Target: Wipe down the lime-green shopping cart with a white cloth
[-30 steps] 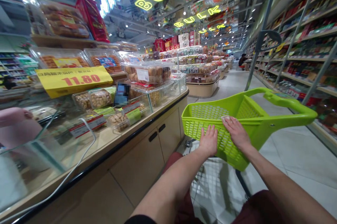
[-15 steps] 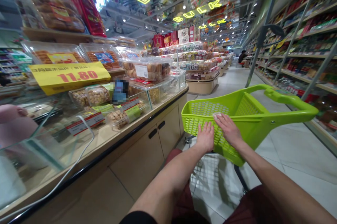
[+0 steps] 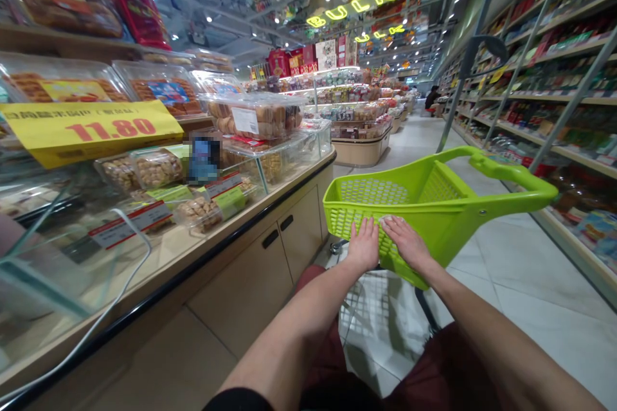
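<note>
- Green cart (image 3: 441,224): stands upright on the floor (image 3: 530,282), just beyond the far corner of the tabletop (image 3: 193,253). Its perforated front end points toward that corner; its handle (image 3: 525,195) extends to the right.
- Left hand (image 3: 365,245): on the near outer side of the cart, below the rim. Fingers extended and slightly spread, clear of any grasp.
- Right hand (image 3: 409,245): just beside the left, on the same side panel, fingertips just below the rim. Fingers extended, neither clenched nor spread wide.
- White wipe (image 3: 385,220): at the right fingertips, against the cart. Mostly hidden; cannot tell whether the fingers grip it or only press it.
- Tabletop: runs along the left, with a black strip along its front edge and glass panels set back from that edge. Cupboard doors (image 3: 301,221) below.
- Yellow price sign (image 3: 96,131): reads 11.80, above the tabletop's near part.
- Nut tubs (image 3: 157,166): behind the glass, below and right of the sign.
- Clear biscuit box (image 3: 260,118): white label, toward the tabletop's far end.
- White cable (image 3: 149,250): loops down across the front edge toward the near left.
- Stocked shelves (image 3: 569,92): along the right of the aisle.
</note>
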Available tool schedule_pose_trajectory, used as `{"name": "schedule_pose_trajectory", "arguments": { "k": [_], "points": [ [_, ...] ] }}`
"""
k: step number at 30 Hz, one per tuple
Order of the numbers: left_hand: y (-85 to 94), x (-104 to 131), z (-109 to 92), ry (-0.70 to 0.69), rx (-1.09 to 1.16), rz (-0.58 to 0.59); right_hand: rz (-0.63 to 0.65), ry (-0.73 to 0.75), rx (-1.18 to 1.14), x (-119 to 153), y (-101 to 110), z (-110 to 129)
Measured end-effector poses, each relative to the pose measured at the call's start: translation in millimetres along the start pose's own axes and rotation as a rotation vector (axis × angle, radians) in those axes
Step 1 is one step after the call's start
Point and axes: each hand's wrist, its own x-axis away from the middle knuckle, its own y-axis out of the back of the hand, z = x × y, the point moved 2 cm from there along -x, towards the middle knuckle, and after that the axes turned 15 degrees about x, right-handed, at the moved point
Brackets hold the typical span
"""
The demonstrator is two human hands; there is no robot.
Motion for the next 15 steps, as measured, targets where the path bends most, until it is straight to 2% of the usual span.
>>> {"name": "schedule_pose_trajectory", "arguments": {
  "k": [3, 6, 12, 15],
  "points": [
    [-3.2, -1.1, 1.2, 0.010, 0.006, 0.008, -0.053, -0.006, -0.032, -21.5, 10.5, -2.7],
    [-5.4, -2.1, 4.0, 0.018, -0.006, 0.008, -0.053, -0.032, -0.028, -31.4, 8.0, -3.3],
    [-5.0, 2.3, 14.4, 0.020, 0.007, -0.002, 0.043, -0.016, -0.015, 1.3, -19.3, 14.1],
    [-4.2, 3.9, 19.4, 0.046, 0.001, 0.011, 0.058, -0.016, 0.003, 7.5, -19.8, 19.6]
  ]
}}
